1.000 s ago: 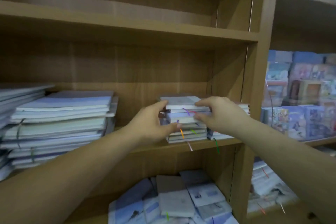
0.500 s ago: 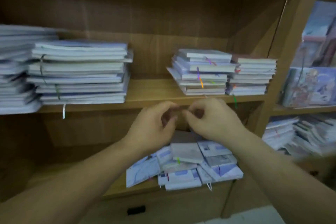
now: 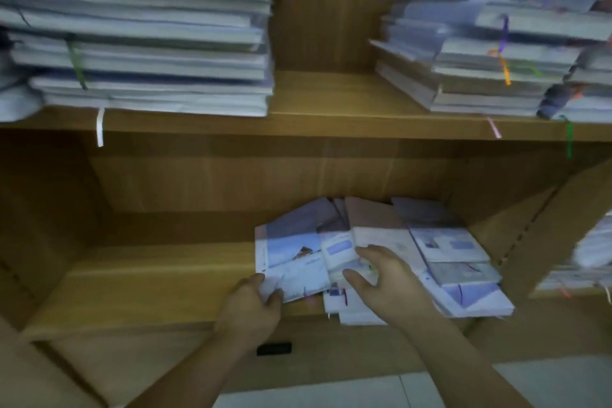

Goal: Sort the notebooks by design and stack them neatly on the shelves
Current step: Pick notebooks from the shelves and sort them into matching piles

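Beneath the right hand, notebooks lie half-hidden.

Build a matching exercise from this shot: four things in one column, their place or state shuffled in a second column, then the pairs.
1. left hand
2. right hand
3. white ribbon
4. orange ribbon

A. hangs down the front of the small stack at the right of the upper shelf
B. grips a corner of the large notebook
C. dangles over the upper shelf's edge, at the left
D. rests on the loose pile on the lower shelf, fingers spread

Pairs: 1-B, 2-D, 3-C, 4-A
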